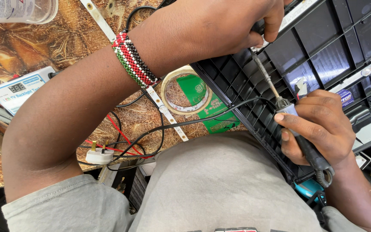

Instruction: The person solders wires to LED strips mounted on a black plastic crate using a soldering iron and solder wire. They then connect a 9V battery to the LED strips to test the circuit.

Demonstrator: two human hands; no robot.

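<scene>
The right hand [323, 124] grips a soldering iron [280, 101]; the left hand [237, 25], at 12 o'clock, pinches something small. The hot tip could slip and melt the black plastic panel [323, 47].

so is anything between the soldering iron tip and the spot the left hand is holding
Nothing visible: the soldering iron in the right hand runs its bare shaft straight up to the left hand over the black panel.

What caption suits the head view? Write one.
Right hand holds a soldering iron against a black panel.
</scene>
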